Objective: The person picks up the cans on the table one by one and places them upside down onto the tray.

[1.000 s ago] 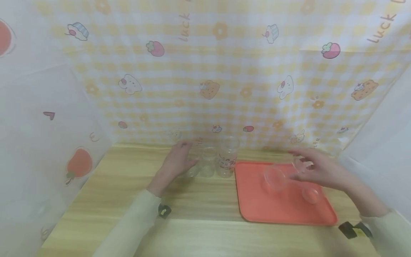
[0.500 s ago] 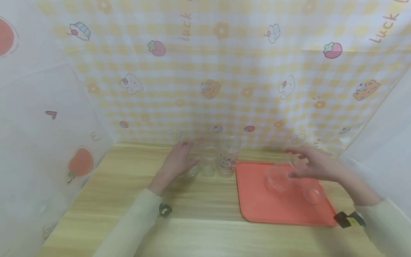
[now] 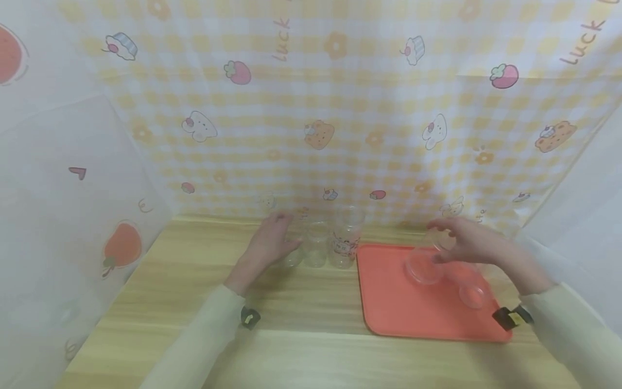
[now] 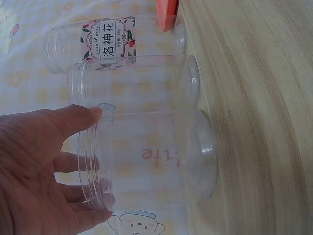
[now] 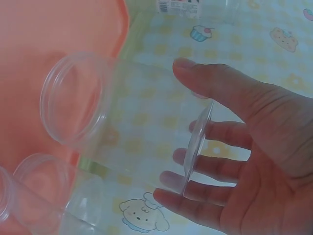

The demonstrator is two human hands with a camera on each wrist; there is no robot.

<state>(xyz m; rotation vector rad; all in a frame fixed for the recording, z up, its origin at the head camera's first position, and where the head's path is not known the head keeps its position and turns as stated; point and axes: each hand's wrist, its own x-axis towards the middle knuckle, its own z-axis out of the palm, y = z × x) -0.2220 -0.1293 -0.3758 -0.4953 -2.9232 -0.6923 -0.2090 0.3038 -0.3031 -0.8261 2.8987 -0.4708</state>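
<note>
My left hand [image 3: 271,237] grips the threaded mouth of a clear plastic jar [image 4: 151,161] standing upright on the table, thumb and fingers on either side of the rim. Beside it stand another clear jar [image 4: 142,81] and a taller jar [image 4: 107,41] with a pink floral label. My right hand [image 3: 471,243] holds a wide clear jar [image 5: 137,112] by its base, the jar tilted with its mouth down toward the red tray [image 3: 398,313]. More clear jars [image 5: 41,181] are beside it over the tray; whether they lie or stand is hard to tell.
The wooden table [image 3: 301,308] meets a yellow checked cloth [image 3: 272,108] behind the jars. A white patterned sheet [image 3: 97,216] closes off the left side. The tray's left edge is close to the labelled jar.
My right hand has moved a little left over the tray, carrying the tilted jar with it. My left hand stays at the same jar.
</note>
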